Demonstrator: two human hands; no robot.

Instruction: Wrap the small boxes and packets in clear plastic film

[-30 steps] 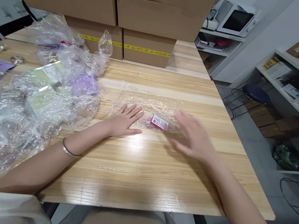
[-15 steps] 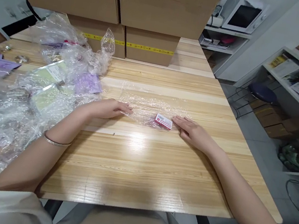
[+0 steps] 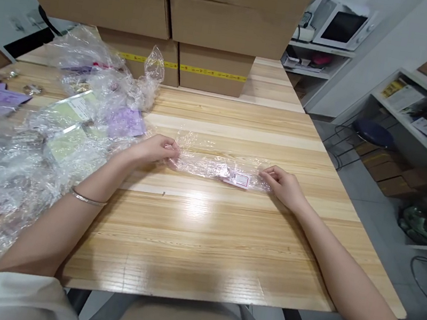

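A clear plastic bag (image 3: 200, 164) lies stretched across the wooden table between my hands. My left hand (image 3: 160, 149) pinches its left end, thumb against fingers. At its right end my right hand (image 3: 280, 184) is closed on the plastic in the same way. Near the right end, a small white-labelled box (image 3: 238, 179) with red print shows through the crinkled film, which blurs its edges. Neither hand touches the box.
A heap of clear plastic packaging (image 3: 26, 168) with green and purple packets covers the left side of the table (image 3: 224, 243). Large cardboard boxes (image 3: 223, 21) are stacked at the back. Shelves with a microwave (image 3: 342, 26) and a blue stool (image 3: 374, 132) stand to the right.
My hands have gone from lying flat with fingers stretched out to pinching the plastic's ends. The film has been folded into a narrower strip and now covers the small box.
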